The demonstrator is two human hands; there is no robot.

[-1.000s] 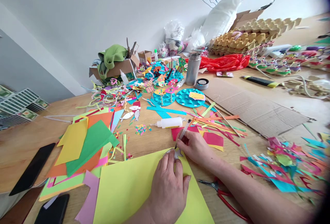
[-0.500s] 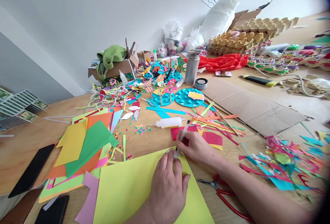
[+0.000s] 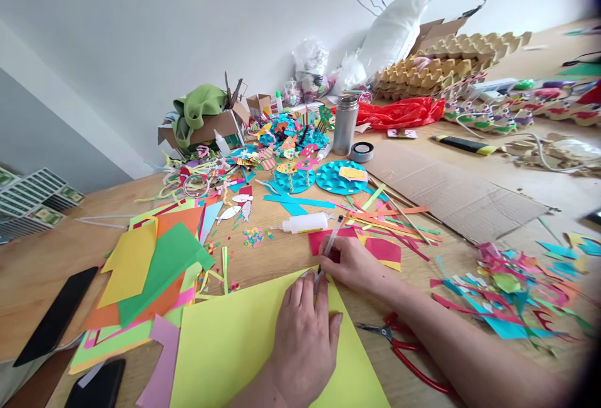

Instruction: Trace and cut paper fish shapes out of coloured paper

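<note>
My right hand (image 3: 352, 264) grips a pen (image 3: 334, 237), its tip down at the far edge of a yellow sheet of paper (image 3: 225, 339). Flat on that sheet lies my left hand (image 3: 305, 333), fingers stretched out and pressing on a small pale paper cutout (image 3: 308, 274). Most of the cutout is hidden under the fingertips. Red-handled scissors (image 3: 399, 339) rest on the table to the right of the sheet. Beyond the hands is a white glue bottle (image 3: 305, 223) on its side, with white fish cutouts (image 3: 230, 213) to its left.
Stacked coloured paper (image 3: 159, 270) and a black phone (image 3: 96, 385) lie at left. Paper scraps (image 3: 511, 295) spread at right, near a cardboard sheet (image 3: 451, 195). Behind stand a metal flask (image 3: 346, 126), blue egg-carton pieces (image 3: 341, 176) and egg trays (image 3: 446, 64).
The pen and my right hand have shifted slightly left along the cutout, closer to my left fingertips. My left hand stays on the yellow sheet. The view has turned a little.
</note>
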